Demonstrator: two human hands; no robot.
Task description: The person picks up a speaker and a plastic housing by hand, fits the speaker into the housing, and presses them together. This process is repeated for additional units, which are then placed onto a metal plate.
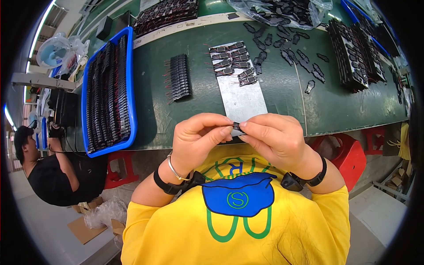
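Observation:
My left hand (198, 137) and my right hand (278, 134) meet at the table's near edge, fingertips closed on a small black plastic part (237, 127) between them. The fingers cover much of it. Just beyond them lies a pale metal strip (243, 99) on the green table. On its far end, several small black speaker-like parts (223, 63) with red wires sit in two columns. To their left stands a tight row of black parts (179, 76), red wires sticking out on its left side. Loose flat black plastic pieces (304, 62) are scattered to the right of the strip.
A blue tray (133, 95) filled with rows of wired black parts stands at left. Stacked black parts (349, 57) are at far right; a clear plastic bag (316, 15) holds more pieces at the back. Red stools (346, 159) stand below the table. Another person (53, 176) sits at left.

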